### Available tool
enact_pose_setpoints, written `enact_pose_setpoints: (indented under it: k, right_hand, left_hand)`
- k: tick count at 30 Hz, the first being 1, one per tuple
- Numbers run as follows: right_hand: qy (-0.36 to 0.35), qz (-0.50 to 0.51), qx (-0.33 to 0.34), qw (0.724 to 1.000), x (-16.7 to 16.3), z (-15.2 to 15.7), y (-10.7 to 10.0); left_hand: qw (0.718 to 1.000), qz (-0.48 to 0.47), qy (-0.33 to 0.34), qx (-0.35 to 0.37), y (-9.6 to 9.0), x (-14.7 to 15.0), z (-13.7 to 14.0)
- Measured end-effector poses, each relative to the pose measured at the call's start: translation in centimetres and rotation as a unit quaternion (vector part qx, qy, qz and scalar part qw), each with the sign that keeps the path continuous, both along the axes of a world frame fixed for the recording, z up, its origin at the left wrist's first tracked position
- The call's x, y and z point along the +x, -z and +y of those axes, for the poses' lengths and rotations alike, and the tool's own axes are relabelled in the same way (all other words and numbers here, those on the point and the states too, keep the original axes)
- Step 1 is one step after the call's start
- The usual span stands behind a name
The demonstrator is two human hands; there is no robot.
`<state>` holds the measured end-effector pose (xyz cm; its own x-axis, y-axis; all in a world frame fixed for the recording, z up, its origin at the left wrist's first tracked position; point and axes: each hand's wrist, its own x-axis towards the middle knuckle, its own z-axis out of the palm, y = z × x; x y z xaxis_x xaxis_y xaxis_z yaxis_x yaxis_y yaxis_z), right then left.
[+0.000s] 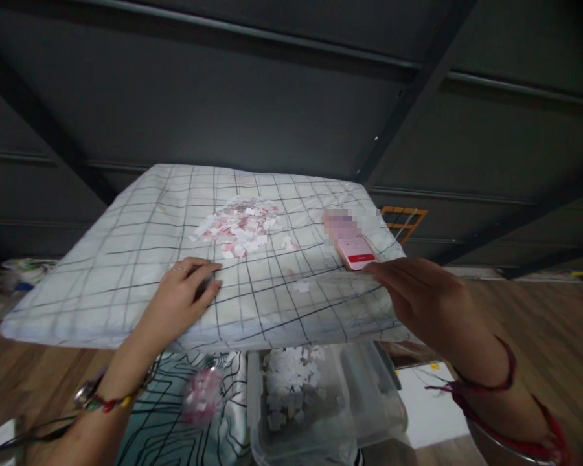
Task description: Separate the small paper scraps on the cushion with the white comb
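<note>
Left hand (179,294) on the cloth-covered table (100,275), loosely curled with a small gap, right hand (427,301) narrow at the near end of the phone (358,249), whether holding something I cannot tell, paper pieces (243,228) piled farther left.

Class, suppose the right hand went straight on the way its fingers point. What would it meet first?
Probably the phone: its near end lies just ahead of the right hand's fingers. Depth is unclear, so they may already touch.
</note>
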<state>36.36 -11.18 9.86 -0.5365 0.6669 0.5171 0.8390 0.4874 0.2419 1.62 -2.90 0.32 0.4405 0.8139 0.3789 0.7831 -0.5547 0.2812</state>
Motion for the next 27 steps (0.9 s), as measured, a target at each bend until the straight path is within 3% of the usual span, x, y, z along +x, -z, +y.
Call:
enact_pose_setpoints:
  k: [14,22,27]
  right_hand:
    - [-0.051,0.045,-0.076,0.995,0.2,-2.8,-0.8]
    - [-0.043,0.025,-0.055,0.997,0.2,-2.8,-0.5]
    - [-0.041,0.015,-0.079,0.996,0.1,-3.7,-0.5]
  left_hand:
    - [1.000,0.001,0.000,-0.003,0.0,-0.1,0.0]
    - [1.000,0.004,0.000,0.003,0.0,0.0,0.0]
    - [1.000,0.003,-0.002,0.005,0.0,0.0,0.0]
